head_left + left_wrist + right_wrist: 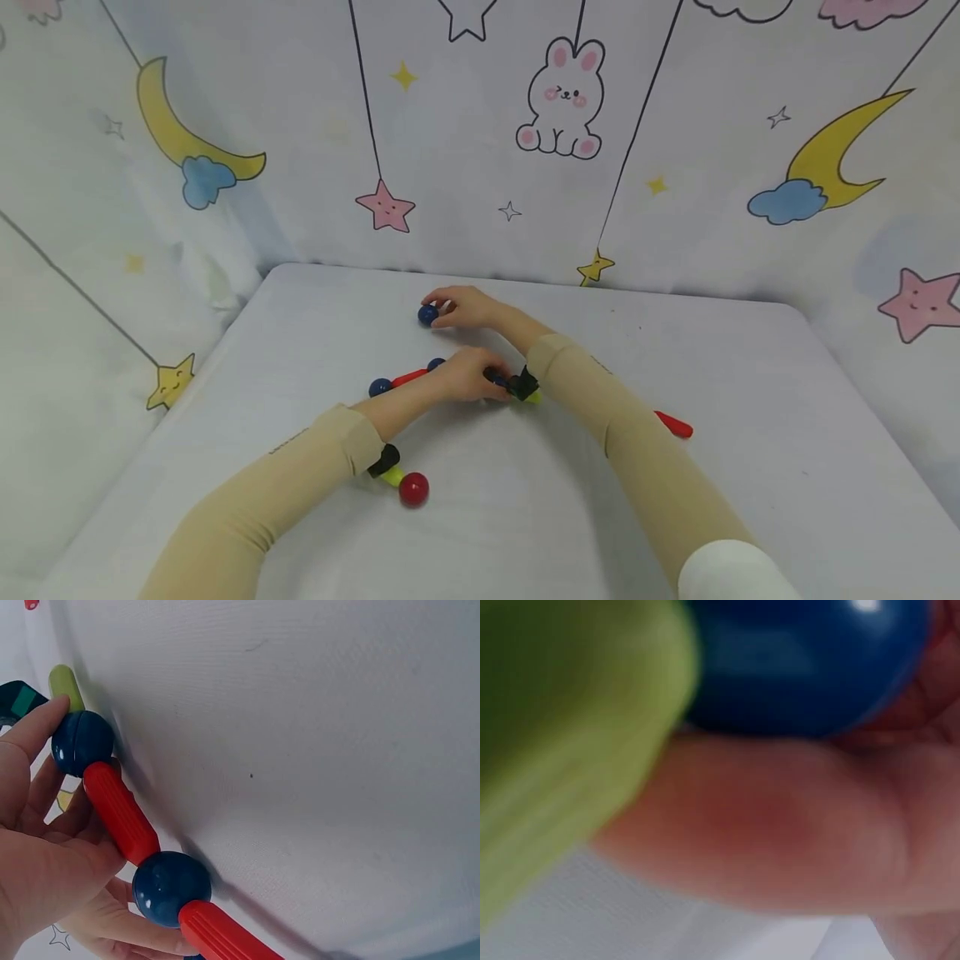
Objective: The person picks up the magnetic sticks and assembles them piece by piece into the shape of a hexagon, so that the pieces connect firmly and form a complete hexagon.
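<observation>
My left hand (471, 377) grips a blue ball (82, 742) in a joined chain of magnetic-looking sticks and balls. A yellow-green stick (66, 686) meets that ball on one side, a red stick (121, 814) on the other. Farther along in the left wrist view come another blue ball (171, 889) and another red stick (225, 934). Just beyond, my right hand (468, 308) pinches a separate blue ball (427, 315) between thumb and fingers. In the right wrist view a blurred yellow-green stick (570, 735) and a blue ball (802, 667) fill the top, beside a finger.
A red ball (414, 489) touches a yellow-green stick (392, 476) near the left sleeve. Partly behind the right sleeve lies a red stick (675, 425). The white table (735, 367) ends at a patterned cloth backdrop (465, 125).
</observation>
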